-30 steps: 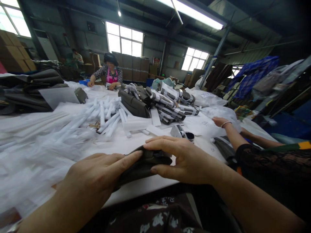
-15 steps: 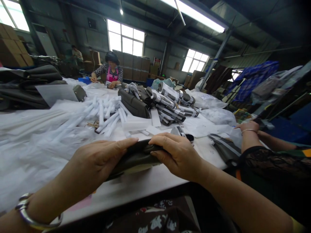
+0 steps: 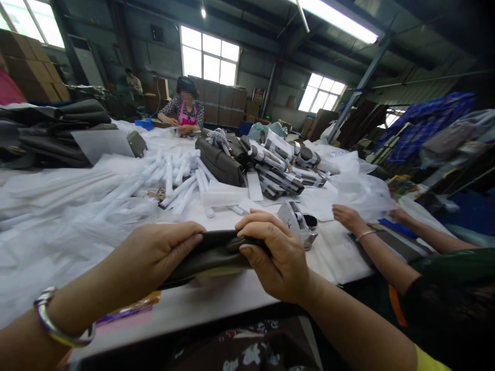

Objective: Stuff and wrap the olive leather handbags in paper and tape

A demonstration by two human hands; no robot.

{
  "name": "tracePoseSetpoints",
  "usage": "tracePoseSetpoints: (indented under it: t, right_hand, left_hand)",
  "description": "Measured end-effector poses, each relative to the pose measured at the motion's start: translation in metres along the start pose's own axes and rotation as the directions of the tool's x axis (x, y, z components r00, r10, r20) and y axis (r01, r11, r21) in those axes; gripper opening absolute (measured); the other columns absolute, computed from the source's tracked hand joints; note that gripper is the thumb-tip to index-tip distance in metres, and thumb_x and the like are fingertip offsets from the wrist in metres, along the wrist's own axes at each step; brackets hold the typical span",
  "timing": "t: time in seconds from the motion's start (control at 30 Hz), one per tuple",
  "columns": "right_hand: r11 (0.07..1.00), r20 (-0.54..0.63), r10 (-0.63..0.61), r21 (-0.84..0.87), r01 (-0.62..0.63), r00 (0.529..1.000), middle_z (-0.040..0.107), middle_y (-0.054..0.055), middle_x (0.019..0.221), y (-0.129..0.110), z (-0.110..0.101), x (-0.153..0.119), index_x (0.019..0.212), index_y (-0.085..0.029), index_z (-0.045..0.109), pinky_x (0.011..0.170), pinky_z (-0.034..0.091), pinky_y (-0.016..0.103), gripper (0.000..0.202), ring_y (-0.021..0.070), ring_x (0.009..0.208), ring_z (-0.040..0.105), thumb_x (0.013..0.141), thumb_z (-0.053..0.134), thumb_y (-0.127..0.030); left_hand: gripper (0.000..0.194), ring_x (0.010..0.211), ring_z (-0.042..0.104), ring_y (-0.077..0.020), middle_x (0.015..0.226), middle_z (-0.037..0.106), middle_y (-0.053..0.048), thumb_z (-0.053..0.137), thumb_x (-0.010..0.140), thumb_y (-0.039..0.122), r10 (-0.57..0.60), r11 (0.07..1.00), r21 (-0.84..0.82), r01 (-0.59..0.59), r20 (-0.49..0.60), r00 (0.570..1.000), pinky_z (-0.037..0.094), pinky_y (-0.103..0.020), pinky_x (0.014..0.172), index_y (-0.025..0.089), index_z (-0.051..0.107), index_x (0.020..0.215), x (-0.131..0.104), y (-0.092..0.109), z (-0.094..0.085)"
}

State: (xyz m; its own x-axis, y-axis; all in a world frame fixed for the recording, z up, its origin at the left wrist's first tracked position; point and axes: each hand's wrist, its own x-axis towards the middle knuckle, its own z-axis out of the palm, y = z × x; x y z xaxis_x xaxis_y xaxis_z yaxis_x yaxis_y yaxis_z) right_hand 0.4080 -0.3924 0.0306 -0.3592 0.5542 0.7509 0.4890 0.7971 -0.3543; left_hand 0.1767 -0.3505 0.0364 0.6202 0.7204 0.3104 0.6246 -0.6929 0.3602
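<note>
A dark olive leather-look bag [image 3: 216, 252] stands at the near edge of the table, its top edge between my two hands. My left hand [image 3: 164, 252] is closed on the left end of that edge, thumb along the top. At the right end, my right hand [image 3: 274, 252] pinches the material between thumb and curled fingers. A paler strip shows along the bag's lower side, and its far face is hidden. Just beyond my right hand is a tape dispenser [image 3: 294, 219].
White rolled paper sticks [image 3: 180, 178] and sheer white wrapping [image 3: 58, 242] cover the left. Wrapped olive bags [image 3: 278, 167] are piled mid-table; more dark bags [image 3: 58, 131] lie far left. On the right, a co-worker's hands [image 3: 350, 219] hold a clear plastic bag [image 3: 359, 188]. Another person [image 3: 185, 111] sits opposite.
My hands stay on the bag's edge, the right one a little more curled. The view has swung slightly left. The co-worker's hands have come further over the table with the plastic bag spread.
</note>
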Motion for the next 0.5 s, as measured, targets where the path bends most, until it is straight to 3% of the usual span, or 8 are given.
tracePoseSetpoints:
  t: [0.07,0.13,0.27,0.4,0.5]
  right_hand:
    - [1.000,0.060,-0.014,-0.023,0.016,0.998,0.062,0.009,0.102,0.000,-0.005,0.006,0.103,-0.019,0.053,0.096,0.043,0.039,0.016,0.0185,0.099,0.058,0.087,0.050,-0.023]
    - [0.993,0.194,-0.026,-0.112,0.048,0.981,0.061,0.009,0.107,-0.003,-0.015,0.016,0.105,-0.018,0.054,0.096,0.043,0.038,0.018,0.0191,0.103,0.056,0.087,0.051,-0.024]
    - [0.933,0.457,0.020,-0.327,0.147,0.889,0.063,0.008,0.104,-0.014,-0.047,0.040,0.099,-0.020,0.060,0.086,0.047,0.035,0.015,0.0203,0.097,0.059,0.085,0.054,-0.017]
    - [0.899,0.576,0.066,-0.389,0.202,0.815,0.064,0.005,0.088,-0.020,-0.072,0.052,0.090,-0.024,0.062,0.063,0.047,0.028,0.014,0.0159,0.071,0.060,0.084,0.054,-0.014]
    - [0.864,0.574,0.078,-0.447,0.232,0.815,0.063,0.005,0.083,-0.022,-0.079,0.049,0.085,-0.023,0.061,0.062,0.045,0.029,0.015,0.0164,0.069,0.058,0.083,0.053,-0.011]
  left_hand:
    - [0.036,0.063,0.057,-0.0129,0.071,0.064,0.001,0.034,0.091,0.040,-0.016,1.000,-0.015,0.018,0.079,0.997,0.043,-0.020,0.059,0.021,0.064,0.086,0.003,-0.002,-0.002]
    - [0.037,0.063,0.056,-0.0135,0.070,0.062,0.000,0.032,0.091,0.041,-0.051,0.999,-0.013,0.053,0.096,0.994,0.042,-0.021,0.059,0.020,0.062,0.084,0.007,-0.002,-0.003]
    - [0.039,0.061,0.054,-0.0143,0.067,0.060,0.000,0.030,0.091,0.044,-0.097,0.995,0.039,0.094,0.090,0.991,0.039,-0.023,0.057,0.020,0.059,0.080,0.014,0.012,-0.003]
    - [0.041,0.062,0.056,-0.0152,0.070,0.063,-0.002,0.028,0.091,0.043,-0.081,0.990,0.117,0.073,0.067,0.994,0.039,-0.024,0.057,0.020,0.060,0.081,0.023,0.031,0.000]
    - [0.040,0.060,0.056,-0.0148,0.070,0.063,-0.002,0.029,0.091,0.042,-0.043,0.990,0.134,0.035,0.056,0.998,0.038,-0.024,0.056,0.021,0.061,0.081,0.030,0.038,0.002]
